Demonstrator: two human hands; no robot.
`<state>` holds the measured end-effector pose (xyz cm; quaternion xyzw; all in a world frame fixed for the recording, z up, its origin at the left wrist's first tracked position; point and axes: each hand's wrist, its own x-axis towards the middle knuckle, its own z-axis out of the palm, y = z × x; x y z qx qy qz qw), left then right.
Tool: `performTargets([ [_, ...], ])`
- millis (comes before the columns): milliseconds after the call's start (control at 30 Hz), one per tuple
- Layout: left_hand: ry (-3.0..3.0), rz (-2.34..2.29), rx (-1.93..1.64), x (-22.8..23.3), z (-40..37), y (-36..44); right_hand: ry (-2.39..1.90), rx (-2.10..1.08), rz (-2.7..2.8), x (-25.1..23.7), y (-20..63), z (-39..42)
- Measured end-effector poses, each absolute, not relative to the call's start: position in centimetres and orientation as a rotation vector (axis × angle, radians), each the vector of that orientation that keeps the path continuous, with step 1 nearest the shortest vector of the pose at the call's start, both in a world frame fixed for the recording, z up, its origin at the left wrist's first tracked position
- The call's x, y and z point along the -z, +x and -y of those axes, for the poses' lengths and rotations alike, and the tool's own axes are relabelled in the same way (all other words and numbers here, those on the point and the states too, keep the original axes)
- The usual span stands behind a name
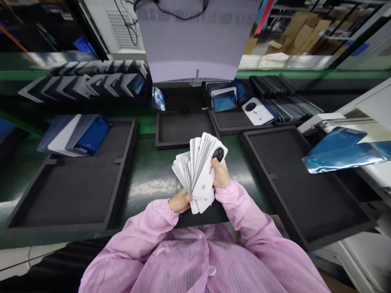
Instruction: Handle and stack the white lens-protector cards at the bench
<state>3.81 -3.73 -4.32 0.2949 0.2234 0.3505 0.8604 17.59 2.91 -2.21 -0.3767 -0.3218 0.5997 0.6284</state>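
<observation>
A fanned stack of white phone back covers is held up in front of my chest, over the near edge of the green bench. My left hand grips the lower left corner of the stack. My right hand is closed on its right side, with the thumb just below the round black camera ring on the front cover. Most of my fingers are hidden behind the covers. Several covers spread out toward the upper left, edge over edge.
Black foam trays flank me: a left tray with leaning panels, and a right tray beside blue film-covered pieces. A small tray lies ahead. Rows of panels stand at the back left, below a large grey-white panel.
</observation>
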Motion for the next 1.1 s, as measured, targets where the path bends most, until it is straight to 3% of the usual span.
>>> performTargets([
  [233,0.523,-0.415,-0.695,3.8,3.2,3.3,-0.904,-1.421,1.082,2.2,20.4,-3.5],
  [700,0.841,-0.573,-0.804,2.9,3.2,3.6,-0.78,-1.054,1.467,3.5,19.6,-2.4],
  [1100,1.221,-0.686,-0.849,2.8,3.6,4.1,-0.645,-1.225,1.48,2.0,19.8,-2.6],
])
